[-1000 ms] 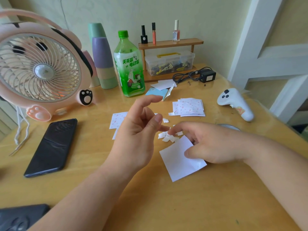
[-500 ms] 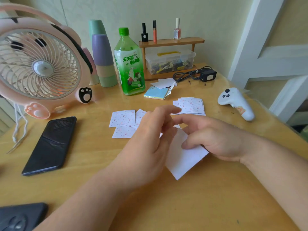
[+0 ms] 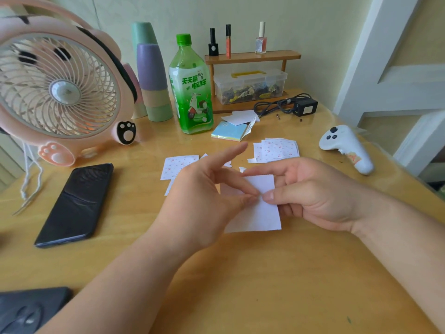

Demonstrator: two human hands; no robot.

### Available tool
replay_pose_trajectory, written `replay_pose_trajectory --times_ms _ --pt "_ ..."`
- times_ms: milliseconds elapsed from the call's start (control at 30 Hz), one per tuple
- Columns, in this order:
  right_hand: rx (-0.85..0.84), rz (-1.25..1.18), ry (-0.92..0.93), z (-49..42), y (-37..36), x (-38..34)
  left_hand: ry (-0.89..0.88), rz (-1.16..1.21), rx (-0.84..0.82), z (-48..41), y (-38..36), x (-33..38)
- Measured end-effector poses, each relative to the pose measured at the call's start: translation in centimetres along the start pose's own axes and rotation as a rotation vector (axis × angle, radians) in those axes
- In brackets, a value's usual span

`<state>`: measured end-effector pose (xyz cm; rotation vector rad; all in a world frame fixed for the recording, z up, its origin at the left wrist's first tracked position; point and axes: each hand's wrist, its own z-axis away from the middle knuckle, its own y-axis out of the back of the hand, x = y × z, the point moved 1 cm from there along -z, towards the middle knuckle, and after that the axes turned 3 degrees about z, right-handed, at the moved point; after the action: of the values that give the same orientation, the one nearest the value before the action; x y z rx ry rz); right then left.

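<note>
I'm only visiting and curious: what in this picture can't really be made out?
Head view, the only one:
white paper: its left part is hidden behind the left hand, which pinches it with the right hand.
patterned squares: partly covered by the left hand.
dark object, bottom left: cut off by the frame edge; unidentifiable.
clear box: contents too small and blurred to name.

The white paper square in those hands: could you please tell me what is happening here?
A person holds a white paper square with both hands at the wooden table. The left hand pinches it near the middle, index finger raised; the right hand pinches it from the right, thumb on top. Patterned squares lie behind, untouched.
</note>
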<state>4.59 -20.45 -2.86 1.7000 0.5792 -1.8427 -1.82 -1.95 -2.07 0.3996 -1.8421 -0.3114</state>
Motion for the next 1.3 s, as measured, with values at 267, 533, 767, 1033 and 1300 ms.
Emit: replay_pose_trajectory --times_ms 267,533,767,1033,1300 --pt "0.072 0.193 0.100 0.2 -0.4 -0.1 0.130 0.162 0.034 -0.4 -0.2 -0.6" --pt "0.045 0.361 0.204 1.2 -0.6 -1.3 0.305 0.292 -0.077 -0.3 0.5 -0.9" --pt "0.087 0.389 0.074 0.8 -0.3 -1.1 0.420 0.342 -0.125 -0.5 1.1 -1.6" --pt "0.113 0.374 -0.013 0.6 -0.1 -0.9 0.472 0.399 -0.075 -0.5 0.6 -1.2" --pt "0.070 0.363 -0.116 0.8 -0.1 -1.0 0.519 0.355 -0.156 -0.5 1.4 -1.6"
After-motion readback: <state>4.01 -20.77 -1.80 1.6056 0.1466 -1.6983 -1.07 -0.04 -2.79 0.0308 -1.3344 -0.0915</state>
